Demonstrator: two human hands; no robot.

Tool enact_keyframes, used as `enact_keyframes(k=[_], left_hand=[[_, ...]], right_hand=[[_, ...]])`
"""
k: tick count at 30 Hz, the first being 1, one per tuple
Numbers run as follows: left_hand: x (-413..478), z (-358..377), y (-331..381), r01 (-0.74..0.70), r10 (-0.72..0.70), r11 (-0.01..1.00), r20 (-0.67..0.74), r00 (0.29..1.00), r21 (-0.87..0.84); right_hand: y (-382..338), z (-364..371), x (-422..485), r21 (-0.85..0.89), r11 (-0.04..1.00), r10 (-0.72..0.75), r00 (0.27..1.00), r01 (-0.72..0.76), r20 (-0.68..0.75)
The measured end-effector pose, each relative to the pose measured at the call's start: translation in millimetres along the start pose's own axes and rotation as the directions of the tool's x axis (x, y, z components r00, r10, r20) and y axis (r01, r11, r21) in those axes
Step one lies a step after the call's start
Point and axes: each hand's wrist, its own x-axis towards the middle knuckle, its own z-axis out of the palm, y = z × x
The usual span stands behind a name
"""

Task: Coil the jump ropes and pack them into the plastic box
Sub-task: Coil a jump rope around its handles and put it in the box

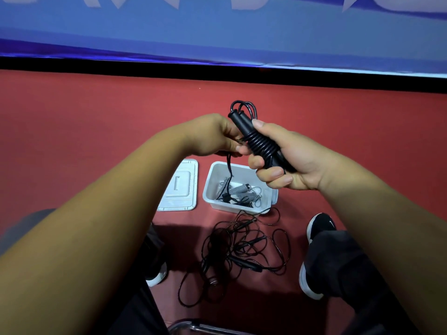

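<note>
My right hand (287, 158) grips a black jump rope (256, 139) whose cord is wound in tight turns around its two handles. My left hand (212, 135) pinches the cord's loose end beside the coil; that end hangs down over the box. Below my hands the white plastic box (271, 201) stands open on the red floor, holding coiled ropes, at least one grey. A tangle of black jump ropes (242, 250) lies on the floor in front of the box.
The box's white lid (179, 187) lies flat to the left of the box. My shoes (319, 226) and dark trouser legs flank the tangle. A chrome chair frame (191, 326) shows at the bottom. A blue banner wall (217, 32) with a black base strip runs behind.
</note>
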Motion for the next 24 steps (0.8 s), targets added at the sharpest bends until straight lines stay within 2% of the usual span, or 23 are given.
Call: enact_keyframes(k=[5,8,11,14,16,20,24], left_hand=[[1,3,5,-0.035,0.036,0.997,0.019,0.999,-0.071],[1,0,7,-0.129,0.136,0.986,0.060,0.989,-0.107],[1,1,9,-0.223,0.228,0.973,0.112,0.967,-0.061],[4,2,14,-0.209,0.221,0.973,0.129,0.967,-0.099],[5,4,19,-0.175,0.192,0.973,0.107,0.976,-0.148],[1,1,31,-0.206,0.214,0.967,0.042,0.976,-0.147],[-4,-5,40,-0.263,0.262,0.953,-0.026,0.965,-0.152]], right_hand=[[13,3,-3,0.109,0.989,0.069,0.963,-0.100,0.261],[25,9,-2,0.154,0.976,0.073,0.900,-0.153,0.430],[34,15,0,0.130,0.965,0.118,0.816,-0.229,0.566],[41,15,4,0.101,0.960,0.140,0.758,-0.262,0.637],[45,14,6,0.111,0.969,0.089,0.728,-0.223,0.680],[47,14,8,0.010,0.983,0.135,0.751,-0.186,0.647],[46,14,11,-0.104,0.977,0.212,0.885,-0.186,0.415]])
